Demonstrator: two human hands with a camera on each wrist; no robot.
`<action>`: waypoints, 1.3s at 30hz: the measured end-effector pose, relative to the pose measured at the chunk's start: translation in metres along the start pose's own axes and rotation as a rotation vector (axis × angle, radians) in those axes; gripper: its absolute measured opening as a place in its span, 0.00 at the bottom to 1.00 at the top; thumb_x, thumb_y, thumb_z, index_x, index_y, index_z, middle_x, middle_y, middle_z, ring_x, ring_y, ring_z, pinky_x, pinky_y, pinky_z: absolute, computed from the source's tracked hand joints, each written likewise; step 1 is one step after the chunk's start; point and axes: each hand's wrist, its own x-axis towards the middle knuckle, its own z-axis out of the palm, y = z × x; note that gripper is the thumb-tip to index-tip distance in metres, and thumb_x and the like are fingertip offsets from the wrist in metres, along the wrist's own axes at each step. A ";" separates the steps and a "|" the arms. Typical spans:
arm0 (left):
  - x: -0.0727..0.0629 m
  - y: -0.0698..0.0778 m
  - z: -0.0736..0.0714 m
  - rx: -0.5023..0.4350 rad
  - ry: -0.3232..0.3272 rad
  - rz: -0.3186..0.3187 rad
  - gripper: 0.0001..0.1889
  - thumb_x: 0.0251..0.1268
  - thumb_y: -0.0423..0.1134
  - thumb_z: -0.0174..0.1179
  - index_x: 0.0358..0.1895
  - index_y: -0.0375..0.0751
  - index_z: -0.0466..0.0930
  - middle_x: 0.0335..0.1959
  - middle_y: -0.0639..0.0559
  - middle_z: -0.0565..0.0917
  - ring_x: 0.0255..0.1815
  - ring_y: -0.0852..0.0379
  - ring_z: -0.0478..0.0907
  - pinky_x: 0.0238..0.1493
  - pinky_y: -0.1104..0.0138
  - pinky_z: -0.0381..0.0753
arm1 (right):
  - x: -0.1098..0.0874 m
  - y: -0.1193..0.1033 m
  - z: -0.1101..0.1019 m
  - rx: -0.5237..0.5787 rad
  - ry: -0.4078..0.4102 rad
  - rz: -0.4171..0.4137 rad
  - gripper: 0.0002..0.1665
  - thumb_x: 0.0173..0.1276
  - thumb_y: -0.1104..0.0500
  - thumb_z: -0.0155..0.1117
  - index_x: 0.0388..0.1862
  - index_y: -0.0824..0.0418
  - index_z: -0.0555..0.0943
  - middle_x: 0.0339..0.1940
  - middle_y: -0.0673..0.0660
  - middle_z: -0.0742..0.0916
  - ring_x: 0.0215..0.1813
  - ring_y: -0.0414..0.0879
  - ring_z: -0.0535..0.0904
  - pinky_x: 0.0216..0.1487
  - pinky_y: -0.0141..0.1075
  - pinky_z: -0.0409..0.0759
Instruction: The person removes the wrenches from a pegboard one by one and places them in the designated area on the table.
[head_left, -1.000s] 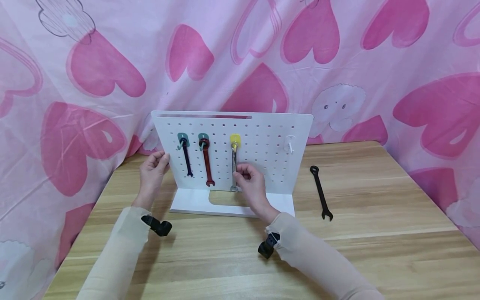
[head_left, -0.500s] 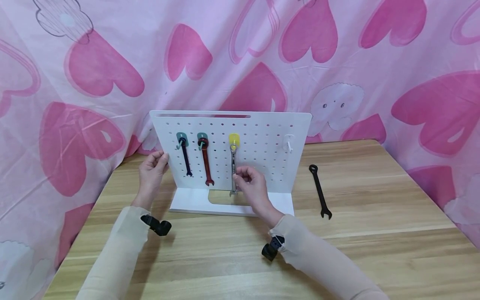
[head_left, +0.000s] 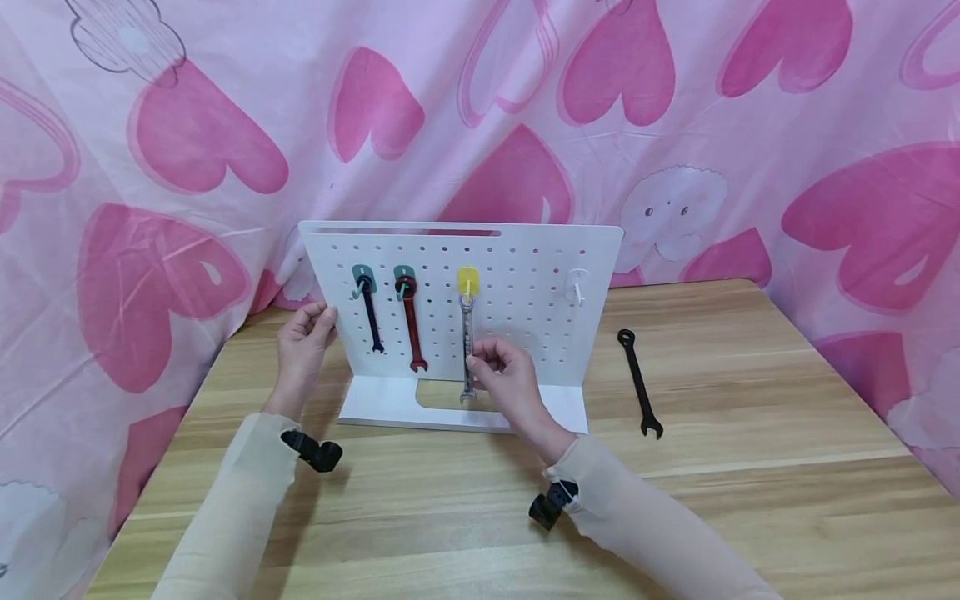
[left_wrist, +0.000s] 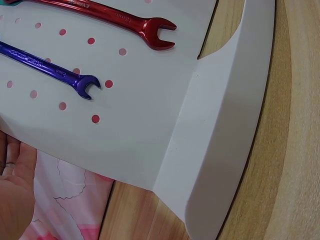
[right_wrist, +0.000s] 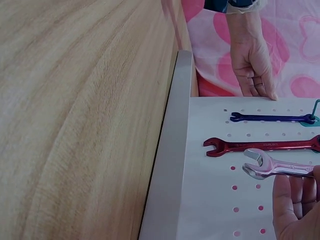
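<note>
My right hand [head_left: 510, 379] pinches the shaft of a silver combination wrench [head_left: 467, 333] between thumb and fingers. The wrench hangs upright in front of the white pegboard [head_left: 525, 333], its ring end right at the tip of the yellow hook [head_left: 468, 282]. In the right wrist view the open end of the silver wrench [right_wrist: 260, 164] points away from the hand. My left hand [head_left: 303, 346] holds the pegboard's left edge between thumb and fingers. A purple wrench [left_wrist: 50, 70] and a red wrench [left_wrist: 125, 20] hang from two green hooks on the board's left half.
A black wrench [head_left: 640, 383] lies on the wooden table [head_left: 720, 500] right of the board. The board's right side carries a white hook [head_left: 577, 287] with nothing on it. A pink heart-patterned cloth [head_left: 450, 100] hangs behind the table.
My right hand has brought the silver wrench slightly down and outward, so its ring end now sits lower against the yellow hook. The left hand stays on the board's edge.
</note>
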 end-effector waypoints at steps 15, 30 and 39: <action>-0.001 0.001 0.001 0.055 -0.002 -0.010 0.09 0.62 0.46 0.59 0.43 0.50 0.79 0.39 0.60 0.79 0.45 0.64 0.76 0.60 0.62 0.73 | -0.010 -0.009 -0.006 0.051 -0.043 0.079 0.06 0.65 0.67 0.61 0.41 0.64 0.79 0.31 0.53 0.79 0.33 0.46 0.74 0.40 0.47 0.85; -0.001 0.000 0.000 0.025 -0.001 0.006 0.07 0.63 0.45 0.59 0.41 0.51 0.79 0.38 0.60 0.80 0.43 0.64 0.76 0.58 0.63 0.72 | -0.018 -0.022 -0.008 0.195 -0.116 0.158 0.08 0.64 0.69 0.60 0.43 0.69 0.76 0.30 0.52 0.78 0.31 0.41 0.76 0.30 0.32 0.84; -0.001 -0.001 0.001 0.002 0.004 0.034 0.02 0.63 0.42 0.60 0.36 0.51 0.79 0.32 0.61 0.80 0.36 0.67 0.76 0.45 0.78 0.80 | -0.019 -0.028 -0.010 0.262 -0.139 0.197 0.08 0.66 0.69 0.58 0.43 0.68 0.75 0.31 0.52 0.78 0.31 0.41 0.76 0.30 0.31 0.83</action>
